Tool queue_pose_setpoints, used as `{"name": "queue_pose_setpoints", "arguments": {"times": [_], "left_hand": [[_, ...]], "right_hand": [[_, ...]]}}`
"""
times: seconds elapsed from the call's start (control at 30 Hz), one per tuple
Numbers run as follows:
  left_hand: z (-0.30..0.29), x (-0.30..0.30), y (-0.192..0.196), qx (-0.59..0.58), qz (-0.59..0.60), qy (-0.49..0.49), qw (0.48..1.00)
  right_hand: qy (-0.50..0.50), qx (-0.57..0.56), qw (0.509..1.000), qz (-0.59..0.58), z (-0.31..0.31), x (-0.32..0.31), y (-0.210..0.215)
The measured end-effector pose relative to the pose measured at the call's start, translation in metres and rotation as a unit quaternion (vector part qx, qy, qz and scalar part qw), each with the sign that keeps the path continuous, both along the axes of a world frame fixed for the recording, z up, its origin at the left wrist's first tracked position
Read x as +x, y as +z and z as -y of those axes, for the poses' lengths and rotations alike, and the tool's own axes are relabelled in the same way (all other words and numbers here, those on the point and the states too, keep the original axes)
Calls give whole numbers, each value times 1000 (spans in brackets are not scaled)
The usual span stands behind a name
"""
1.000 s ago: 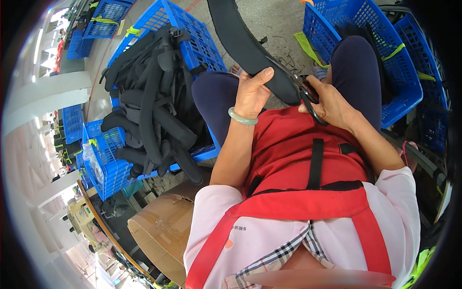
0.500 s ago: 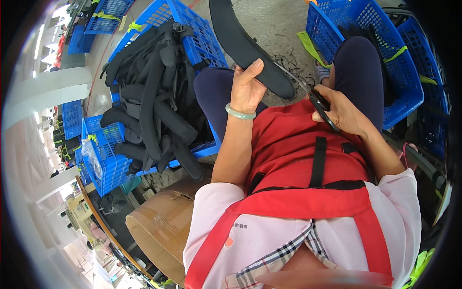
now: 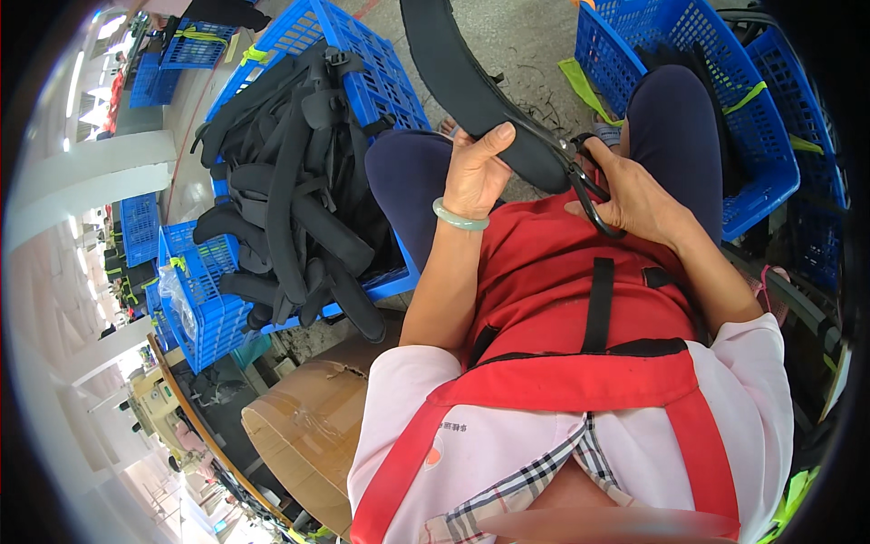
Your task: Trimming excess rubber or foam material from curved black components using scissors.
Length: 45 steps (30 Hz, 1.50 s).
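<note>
A long, curved black padded strap (image 3: 458, 77) is pinched near its lower end by my left hand (image 3: 475, 177), thumb on top. Its rounded near end hangs just above my red apron (image 3: 553, 263), and the far part reaches past the picture's top edge. In my right hand (image 3: 642, 198) is a pair of scissors (image 3: 594, 210) with black handles, gripped by the loops, which stand apart. The scissors lie at the strap's right edge near the rounded end. Their blades are mostly hidden along that edge, so I cannot tell whether they touch it.
To the left, a blue crate (image 3: 381, 77) is heaped with black padded straps (image 3: 290, 204). Another blue crate (image 3: 770, 186) with dark material stands by my right knee. A cardboard box (image 3: 308, 426) sits at lower left. Dark scraps litter the floor (image 3: 535, 59).
My right hand has brought the scissors left against the strap's edge, and the handles have spread. My left hand and the strap have shifted slightly right.
</note>
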<state>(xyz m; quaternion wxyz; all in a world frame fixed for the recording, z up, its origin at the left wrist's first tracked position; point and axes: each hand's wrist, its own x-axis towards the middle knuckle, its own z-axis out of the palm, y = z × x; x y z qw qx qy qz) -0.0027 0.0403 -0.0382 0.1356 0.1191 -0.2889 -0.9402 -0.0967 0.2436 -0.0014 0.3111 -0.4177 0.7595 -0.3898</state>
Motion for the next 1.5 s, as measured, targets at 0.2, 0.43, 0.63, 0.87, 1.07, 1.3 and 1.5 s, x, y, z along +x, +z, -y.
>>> {"name": "queue_pose_setpoints", "arguments": {"times": [0.2,0.43,0.63,0.87,1.07,1.3,1.5], "left_hand": [[3,-1,-9,-5,-7,-3,1000],[10,-1,5,30,-1,-42,999],[12,-5,-10,10,6,-4,1000],[9,-2,-8,-26,6,-16,1000],[8,-3,-11,-5,0,-9,1000],[16,0,-14,29,-9,-20,999],[11,-2,-21,-37,-23,-30,999]], "right_hand": [[4,30,999,11,4,-3,-2],[-28,51,998,11,5,-5,3],[-31,-20,998,-55,4,-2,-23],[-11,22,999,-21,14,-6,-11],[-13,-1,999,-39,11,-9,-23],[27,22,999,-29,6,-14,6],[12,51,998,-25,12,-11,-2]]}}
